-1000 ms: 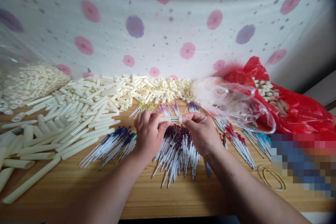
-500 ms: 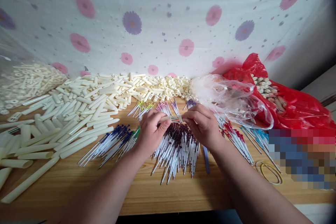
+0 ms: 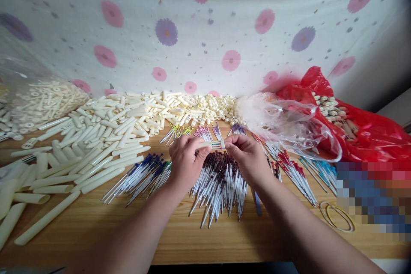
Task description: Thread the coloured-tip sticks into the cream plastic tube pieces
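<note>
My left hand [image 3: 184, 160] and my right hand [image 3: 247, 158] meet over the wooden table [image 3: 192, 235], both closed on one cream pen barrel [image 3: 212, 144] held level between them. Coloured refill tips show inside its right end. Directly under the hands lies a fan of thin white refills with dark purple tips [image 3: 218, 182]. Blue-tipped refills [image 3: 138, 175] lie to the left and red-tipped refills [image 3: 293, 173] to the right.
Cream pen barrels and caps [image 3: 96, 137] are heaped across the left and back. A clear plastic bag [image 3: 285, 124] and a red bag of parts [image 3: 362, 132] sit at the right. Rubber bands [image 3: 337, 216] lie near the front right. A flowered cloth [image 3: 205, 30] hangs behind.
Both hands have stayed on the barrel, with only small shifts of the fingers at its right end. The view has drifted slightly.
</note>
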The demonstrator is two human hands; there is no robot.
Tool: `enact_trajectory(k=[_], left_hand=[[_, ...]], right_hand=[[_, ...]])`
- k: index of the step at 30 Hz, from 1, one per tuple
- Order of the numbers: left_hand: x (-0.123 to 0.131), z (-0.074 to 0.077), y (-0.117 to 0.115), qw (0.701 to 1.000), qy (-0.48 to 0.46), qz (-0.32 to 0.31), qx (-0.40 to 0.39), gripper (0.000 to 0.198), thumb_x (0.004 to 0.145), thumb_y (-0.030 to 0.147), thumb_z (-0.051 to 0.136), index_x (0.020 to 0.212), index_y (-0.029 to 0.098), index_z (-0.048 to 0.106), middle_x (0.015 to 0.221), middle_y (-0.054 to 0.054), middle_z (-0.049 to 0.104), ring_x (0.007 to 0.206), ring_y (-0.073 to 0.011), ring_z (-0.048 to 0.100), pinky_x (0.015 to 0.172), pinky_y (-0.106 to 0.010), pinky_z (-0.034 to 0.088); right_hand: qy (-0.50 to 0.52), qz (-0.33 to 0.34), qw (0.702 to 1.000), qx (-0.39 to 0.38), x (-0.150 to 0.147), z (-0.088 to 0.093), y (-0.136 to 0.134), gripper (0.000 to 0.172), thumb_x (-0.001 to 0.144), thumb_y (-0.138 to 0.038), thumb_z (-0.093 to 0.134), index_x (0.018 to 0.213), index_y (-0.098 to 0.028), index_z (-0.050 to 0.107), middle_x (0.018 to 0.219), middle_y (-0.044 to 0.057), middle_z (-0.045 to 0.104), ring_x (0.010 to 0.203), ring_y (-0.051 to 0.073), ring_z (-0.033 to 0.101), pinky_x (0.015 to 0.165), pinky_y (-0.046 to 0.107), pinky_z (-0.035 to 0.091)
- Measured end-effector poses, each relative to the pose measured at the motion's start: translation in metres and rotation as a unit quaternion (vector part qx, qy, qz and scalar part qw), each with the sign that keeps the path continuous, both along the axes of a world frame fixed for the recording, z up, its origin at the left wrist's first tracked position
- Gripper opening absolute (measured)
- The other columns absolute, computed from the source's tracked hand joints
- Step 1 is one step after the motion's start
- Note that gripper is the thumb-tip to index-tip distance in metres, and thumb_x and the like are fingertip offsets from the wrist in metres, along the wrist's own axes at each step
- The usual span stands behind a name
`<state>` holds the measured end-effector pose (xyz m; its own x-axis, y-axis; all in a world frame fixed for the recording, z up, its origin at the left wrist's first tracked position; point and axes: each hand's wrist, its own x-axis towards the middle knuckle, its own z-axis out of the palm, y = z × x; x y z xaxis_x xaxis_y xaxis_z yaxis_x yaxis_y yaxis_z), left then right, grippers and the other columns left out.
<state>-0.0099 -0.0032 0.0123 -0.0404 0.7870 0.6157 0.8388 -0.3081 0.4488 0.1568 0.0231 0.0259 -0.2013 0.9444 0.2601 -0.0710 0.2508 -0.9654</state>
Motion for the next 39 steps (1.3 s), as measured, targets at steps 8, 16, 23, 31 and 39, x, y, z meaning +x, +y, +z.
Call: enact_trajectory(k=[8, 16, 23, 31, 39], left_hand=[[0.000, -0.002, 0.000, 0.997, 0.063, 0.045, 0.027, 0.025, 0.085, 0.043, 0.051, 0.085, 0.022, 0.065, 0.088, -0.006, 0.055, 0.089, -0.0249, 0.050, 0.078, -0.039, 0.035], [0.000, -0.004, 0.000, 0.990, 0.102, 0.079, 0.057, 0.023, 0.083, 0.044, 0.055, 0.086, 0.024, 0.066, 0.088, -0.005, 0.055, 0.088, -0.0249, 0.050, 0.074, -0.036, 0.031], [-0.003, -0.002, 0.001, 0.990, 0.096, 0.090, 0.050, 0.023, 0.083, 0.044, 0.056, 0.085, 0.023, 0.066, 0.087, -0.006, 0.055, 0.089, -0.0258, 0.050, 0.073, -0.036, 0.030], [-0.001, -0.003, -0.001, 0.990, 0.097, 0.095, 0.049, 0.023, 0.082, 0.044, 0.056, 0.085, 0.023, 0.066, 0.088, -0.006, 0.055, 0.087, -0.0257, 0.050, 0.074, -0.037, 0.032], [-0.006, -0.009, 0.011, 0.999, -0.020, -0.030, -0.007, 0.030, 0.087, 0.044, 0.046, 0.089, 0.020, 0.063, 0.088, -0.007, 0.056, 0.089, -0.0239, 0.052, 0.079, -0.038, 0.040]], right_hand=[[0.201, 0.021, 0.961, -0.188, -0.009, 0.001, -0.003, 0.016, 0.058, -0.024, 0.077, 0.061, -0.014, 0.064, 0.049, -0.004, 0.051, 0.044, 0.005, 0.040, 0.047, 0.020, 0.027], [0.192, 0.002, 0.965, -0.179, -0.010, 0.000, -0.007, 0.014, 0.061, -0.024, 0.075, 0.062, -0.014, 0.065, 0.052, -0.003, 0.054, 0.049, 0.005, 0.042, 0.051, 0.020, 0.029], [0.205, 0.027, 0.959, -0.196, -0.008, 0.008, -0.009, 0.016, 0.061, -0.027, 0.075, 0.064, -0.014, 0.067, 0.053, -0.002, 0.053, 0.050, 0.006, 0.041, 0.051, 0.021, 0.029], [0.162, 0.024, 0.968, -0.188, -0.005, 0.010, -0.008, 0.018, 0.057, -0.028, 0.077, 0.062, -0.013, 0.068, 0.052, -0.002, 0.053, 0.048, 0.005, 0.038, 0.049, 0.021, 0.026], [0.132, 0.003, 0.983, -0.130, -0.005, 0.006, -0.005, 0.012, 0.065, -0.027, 0.072, 0.067, -0.017, 0.068, 0.057, -0.003, 0.053, 0.050, 0.006, 0.038, 0.049, 0.022, 0.028]])
